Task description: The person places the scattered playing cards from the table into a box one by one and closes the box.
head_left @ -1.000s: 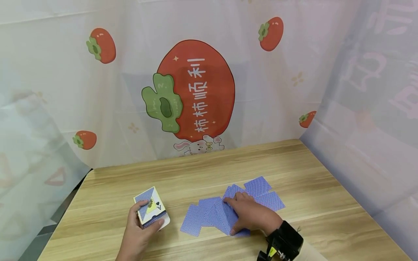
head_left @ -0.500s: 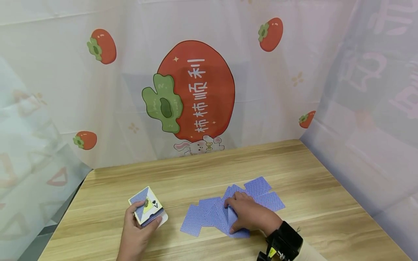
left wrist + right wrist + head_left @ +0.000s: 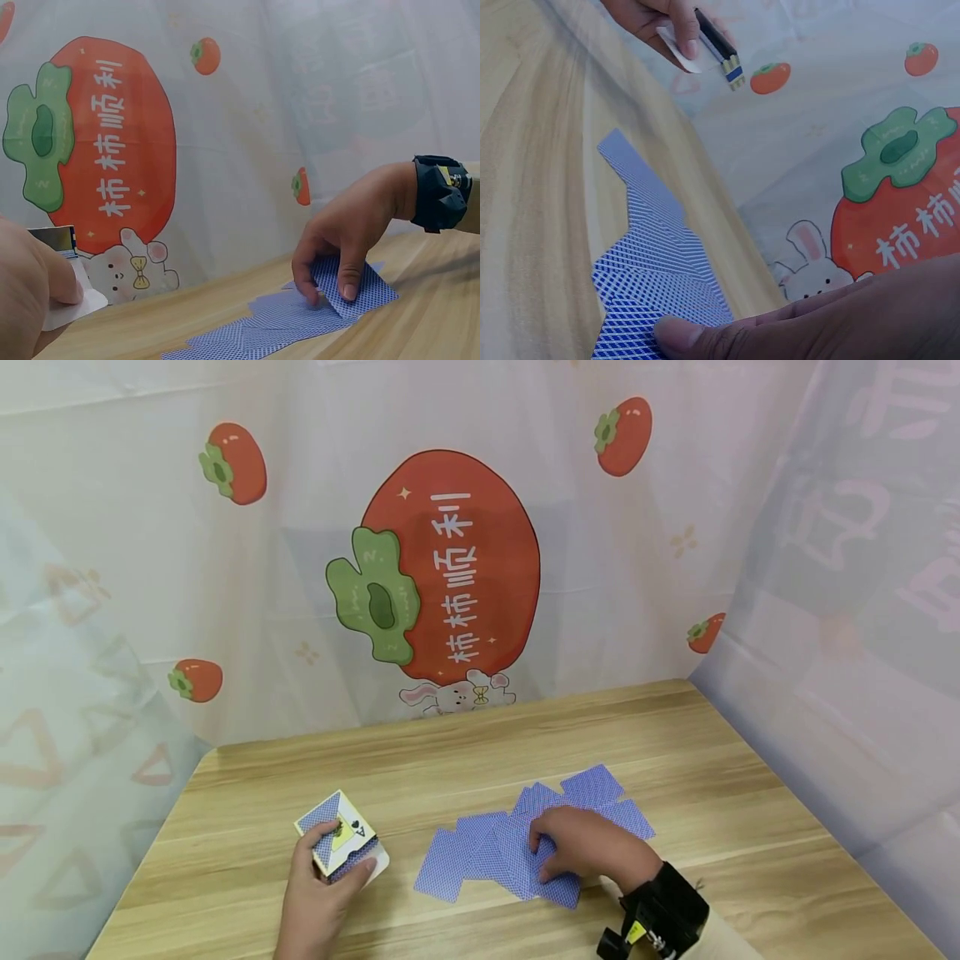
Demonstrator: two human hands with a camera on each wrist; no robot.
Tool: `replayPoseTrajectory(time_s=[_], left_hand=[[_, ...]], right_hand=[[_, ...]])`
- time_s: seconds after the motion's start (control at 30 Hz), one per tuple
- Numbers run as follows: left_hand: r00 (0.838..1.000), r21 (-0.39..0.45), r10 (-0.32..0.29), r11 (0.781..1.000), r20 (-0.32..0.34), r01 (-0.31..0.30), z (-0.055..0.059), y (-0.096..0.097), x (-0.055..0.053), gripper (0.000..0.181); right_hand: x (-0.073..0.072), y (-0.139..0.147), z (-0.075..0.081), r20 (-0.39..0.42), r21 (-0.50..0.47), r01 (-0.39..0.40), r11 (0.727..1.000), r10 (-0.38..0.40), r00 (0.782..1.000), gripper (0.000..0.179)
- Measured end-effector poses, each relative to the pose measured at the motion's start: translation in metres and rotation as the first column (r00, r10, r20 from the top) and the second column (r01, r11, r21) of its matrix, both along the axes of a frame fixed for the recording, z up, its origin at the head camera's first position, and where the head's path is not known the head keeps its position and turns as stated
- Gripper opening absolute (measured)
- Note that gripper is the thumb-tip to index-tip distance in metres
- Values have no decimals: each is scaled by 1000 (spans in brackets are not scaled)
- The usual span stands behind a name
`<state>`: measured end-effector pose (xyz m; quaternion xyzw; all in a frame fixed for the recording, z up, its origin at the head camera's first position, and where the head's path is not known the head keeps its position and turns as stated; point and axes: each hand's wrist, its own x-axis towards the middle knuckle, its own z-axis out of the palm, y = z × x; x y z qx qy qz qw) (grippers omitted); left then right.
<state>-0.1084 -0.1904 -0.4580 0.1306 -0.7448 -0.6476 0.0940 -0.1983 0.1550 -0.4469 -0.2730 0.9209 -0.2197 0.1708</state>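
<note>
At the left, my left hand (image 3: pixel 318 893) grips a playing card box (image 3: pixel 337 835), its thumb on the white flap. The box has a blue checked panel and an ace printed on it, and its flap end is open toward me. My right hand (image 3: pixel 592 847) is over a spread of blue-backed playing cards (image 3: pixel 480 847), lying face down and overlapping. In the left wrist view, its thumb and curled fingers pinch one playing card (image 3: pixel 371 292) at the near side of the spread, tilted across the others. The right thumb (image 3: pixel 679 334) lies on the card's back in the right wrist view.
The cards lie on a wood-grain table (image 3: pixel 420 760). Behind it hangs a white cloth (image 3: pixel 300 527) printed with red persimmons, and more cloth closes in both sides. A black wrist strap (image 3: pixel 663 910) with a camera is on my right wrist.
My right hand has shifted slightly to the right, and the near card beneath it has turned and slid a little outward. The left hand and box moved slightly left.
</note>
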Motion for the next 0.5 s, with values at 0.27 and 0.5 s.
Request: replayPoseTrajectory(time_s=[0.27, 0.5], left_hand=[[999, 29, 5, 1000, 51, -7, 0, 1, 1, 84], [999, 90, 24, 996, 33, -27, -3, 7, 0, 79]], right_hand=[[-2, 10, 15, -9, -47, -14, 999, 14, 1000, 19], [-4, 16, 28, -6, -179, -44, 983, 44, 999, 16]])
